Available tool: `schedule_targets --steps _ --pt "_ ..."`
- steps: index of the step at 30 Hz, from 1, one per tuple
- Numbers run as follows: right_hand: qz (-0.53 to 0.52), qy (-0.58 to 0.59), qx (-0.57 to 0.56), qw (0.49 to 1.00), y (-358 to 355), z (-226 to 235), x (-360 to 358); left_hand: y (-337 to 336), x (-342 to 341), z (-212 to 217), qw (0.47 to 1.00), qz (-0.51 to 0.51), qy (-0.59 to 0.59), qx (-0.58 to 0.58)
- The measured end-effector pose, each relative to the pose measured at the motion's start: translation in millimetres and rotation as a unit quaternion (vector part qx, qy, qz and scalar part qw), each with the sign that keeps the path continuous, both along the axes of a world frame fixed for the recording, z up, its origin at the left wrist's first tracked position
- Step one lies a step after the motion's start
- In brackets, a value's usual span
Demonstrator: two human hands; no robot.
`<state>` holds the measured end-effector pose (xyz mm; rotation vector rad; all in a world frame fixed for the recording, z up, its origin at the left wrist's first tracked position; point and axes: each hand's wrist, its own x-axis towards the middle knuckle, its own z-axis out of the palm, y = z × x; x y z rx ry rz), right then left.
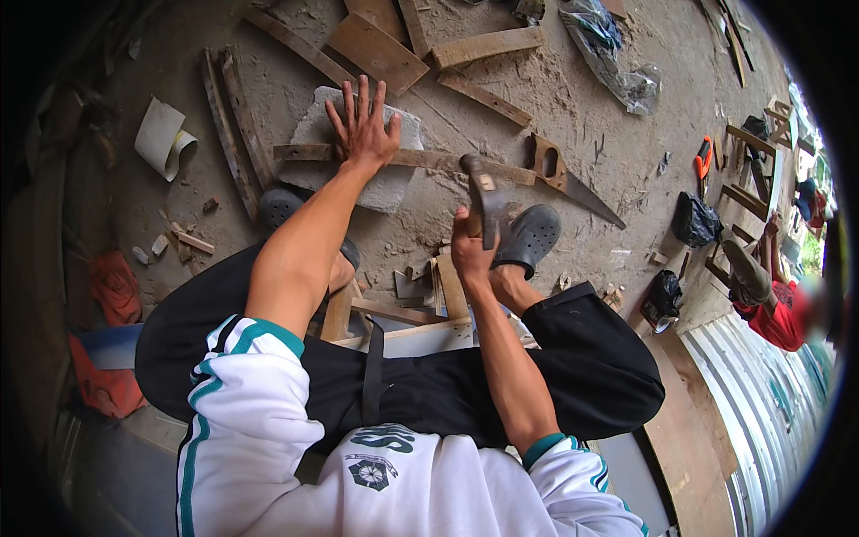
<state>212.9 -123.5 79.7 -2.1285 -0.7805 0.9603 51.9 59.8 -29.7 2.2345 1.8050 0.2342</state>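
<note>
My left hand (365,134) lies with fingers spread, on or just over a narrow wooden strip (429,160). The strip rests across a pale, rough slab (394,190) on the ground, and its right end reaches past the slab. In my right hand (472,255) is a hammer (484,199), held upright with its dark metal head above my closed fist. The hammer head is to the right of the slab, near the strip's right half. A handsaw (548,165) with a wooden handle lies just beyond the strip's right end.
Beyond the slab lie several wooden boards (488,46) and a crumpled plastic bag (613,63). Orange-handled cutters (704,159) and black bags (694,221) are at right, where another person in red (780,315) sits. A wooden frame (403,331) stands between my legs.
</note>
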Motion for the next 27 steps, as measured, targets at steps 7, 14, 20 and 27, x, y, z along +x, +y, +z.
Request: schedule_targets --steps 7,14,20,27 --pt "0.015 0.014 -0.143 0.989 5 20 3 -1 -1 -2 1.0 -0.015 -0.001 -0.004" --pt "0.023 -0.019 -0.135 0.99 0 -7 4 7 6 3 1.0 -0.009 0.009 -0.002" --pt "0.128 -0.074 -0.136 0.98 -2 7 19 8 1 -2 1.0 -0.015 0.004 0.0" --pt "0.049 -0.037 -0.018 0.998 9 18 7 6 0 -3 1.0 -0.017 0.002 0.0"
